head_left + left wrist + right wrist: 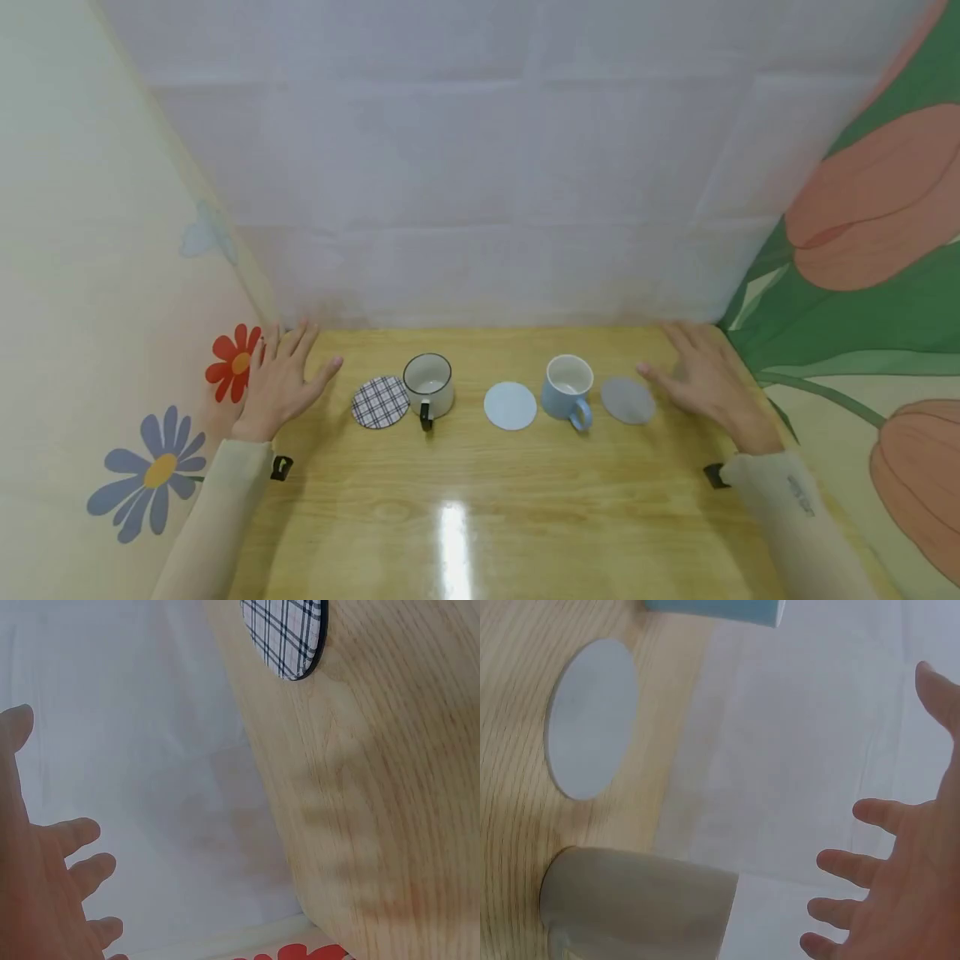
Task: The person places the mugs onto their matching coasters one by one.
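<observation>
My left hand [281,385] hovers with fingers spread at the table's left end, left of a round plaid coaster [380,402]. A grey mug with a dark rim and black handle [438,400] stands against that coaster's right side. A light-blue round coaster [510,406] lies mid-table, and a blue mug [558,400] stands to its right. My right hand [705,379], fingers apart and holding nothing, is right of a grey round coaster [628,401]. The right wrist view also shows a grey-beige mug [637,900] near this hand, hidden in the head view.
The wooden table [360,517] ends at a white cloth backdrop [480,167]. Flower-printed cloths stand at the left [75,292] and right [847,367]. Dark wrist-camera pieces [281,468] sit at both cuffs.
</observation>
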Demonstrator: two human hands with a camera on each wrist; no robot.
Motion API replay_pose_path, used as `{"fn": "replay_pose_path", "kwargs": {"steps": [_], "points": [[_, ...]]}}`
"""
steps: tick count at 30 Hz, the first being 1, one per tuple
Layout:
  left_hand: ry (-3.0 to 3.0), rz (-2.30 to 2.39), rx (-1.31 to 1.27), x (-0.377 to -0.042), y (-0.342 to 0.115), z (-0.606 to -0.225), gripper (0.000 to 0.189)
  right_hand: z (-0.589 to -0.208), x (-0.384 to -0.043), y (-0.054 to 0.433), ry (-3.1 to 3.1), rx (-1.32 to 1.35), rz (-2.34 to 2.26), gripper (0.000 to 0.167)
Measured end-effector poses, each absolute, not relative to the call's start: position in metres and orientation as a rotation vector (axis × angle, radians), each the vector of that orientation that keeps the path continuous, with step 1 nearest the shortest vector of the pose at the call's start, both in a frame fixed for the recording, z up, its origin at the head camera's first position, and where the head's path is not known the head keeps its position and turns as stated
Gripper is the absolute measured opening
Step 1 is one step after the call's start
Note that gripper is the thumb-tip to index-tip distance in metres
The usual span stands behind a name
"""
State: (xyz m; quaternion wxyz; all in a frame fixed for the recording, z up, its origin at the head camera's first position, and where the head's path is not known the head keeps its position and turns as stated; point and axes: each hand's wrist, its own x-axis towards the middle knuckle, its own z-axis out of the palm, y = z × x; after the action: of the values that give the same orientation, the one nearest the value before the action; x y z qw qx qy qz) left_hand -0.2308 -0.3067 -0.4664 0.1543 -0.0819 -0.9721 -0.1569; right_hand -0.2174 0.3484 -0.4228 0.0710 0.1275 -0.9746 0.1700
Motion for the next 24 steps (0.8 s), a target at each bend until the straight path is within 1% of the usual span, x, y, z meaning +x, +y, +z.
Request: {"fn": "replay_pose_path", "kwargs": {"steps": [9,16,24], "points": [[-2.757,-0.451,-0.25,-0.225,-0.307,-0.471,0.085,-0.421,-0.206,0.333,-2.881,0.443,0.527,0.087],[-2.709,-0.482,-0.265,-0.222,-0.307,-0.473,0.084,-0.416,-0.199,0.322,-2.857,0.465,0.522,0.088],[-2.716,-0.577,-0.304,-0.22,-0.303,-0.474,0.079,-0.414,-0.193,0.31,-2.849,0.493,0.638,0.085]]}}
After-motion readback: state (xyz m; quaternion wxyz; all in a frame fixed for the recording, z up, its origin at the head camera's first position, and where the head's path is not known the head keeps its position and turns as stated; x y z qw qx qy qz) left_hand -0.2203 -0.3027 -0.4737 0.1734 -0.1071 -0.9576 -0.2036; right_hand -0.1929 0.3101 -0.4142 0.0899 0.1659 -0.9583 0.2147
